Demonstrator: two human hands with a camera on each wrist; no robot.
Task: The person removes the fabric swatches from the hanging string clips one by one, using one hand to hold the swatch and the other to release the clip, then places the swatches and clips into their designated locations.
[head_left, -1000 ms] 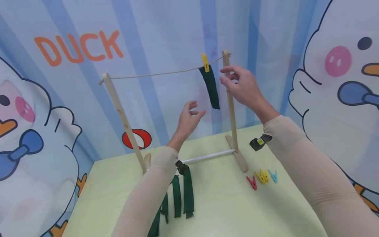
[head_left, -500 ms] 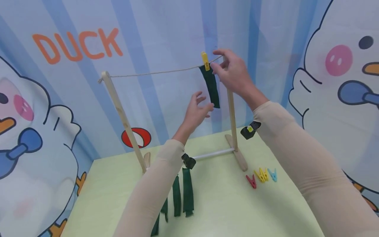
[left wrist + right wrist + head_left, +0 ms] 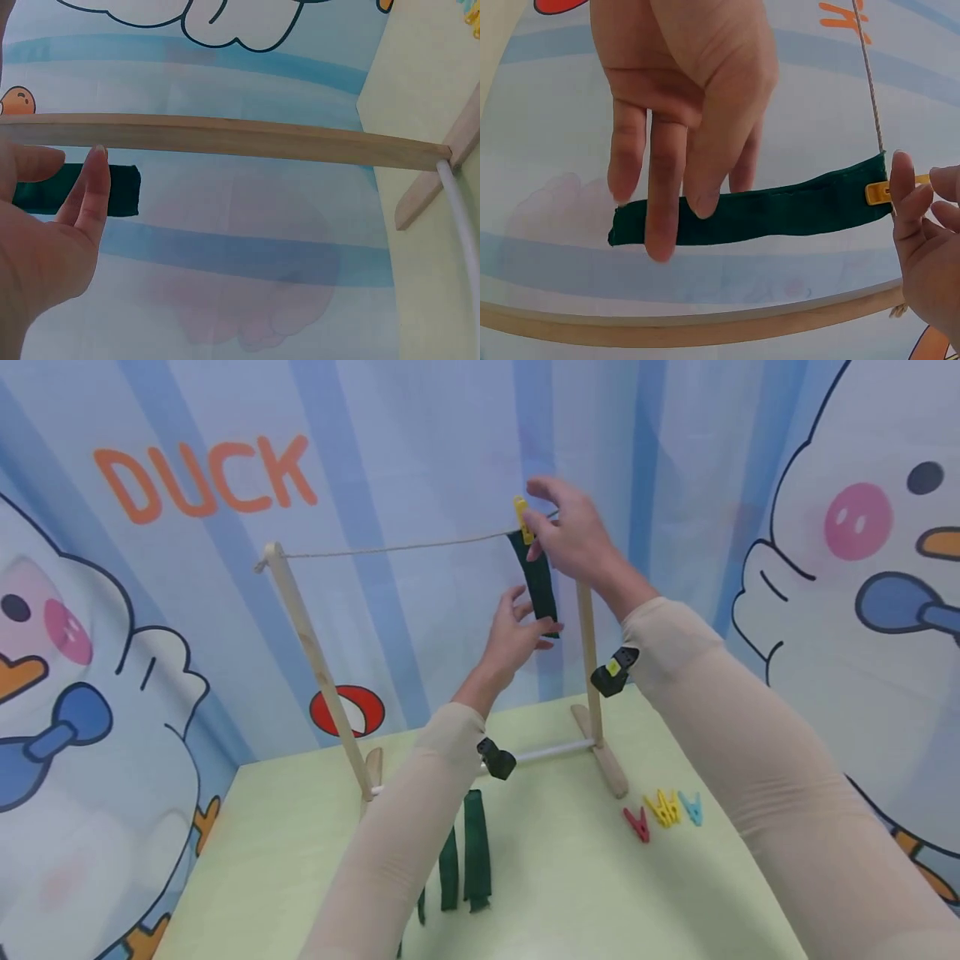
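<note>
From the cord (image 3: pixel 397 549) of a wooden rack hangs a dark green cloth strip (image 3: pixel 537 575), clipped at its top by a yellow clothespin (image 3: pixel 877 193). My right hand (image 3: pixel 581 535) is at the clothespin, its thumb overlapping it and its index finger raised above the pin, with a gap between them. Lower down, my left hand (image 3: pixel 510 639) has reached the strip's bottom end. In the right wrist view, left-hand fingers (image 3: pixel 662 195) lie in front of the cloth, others behind, held apart and fairly straight.
Several clothespins lie on the table at right: a red one (image 3: pixel 637 824), a yellow group (image 3: pixel 663 808) and a blue one (image 3: pixel 691 807). More green strips (image 3: pixel 476 852) lie near my left sleeve. The rack's right post (image 3: pixel 589 652) stands just behind the right hand.
My right hand has moved left from beside the post to the clothespin. My left hand has risen rightward to the strip's bottom end. The strip still hangs in place.
</note>
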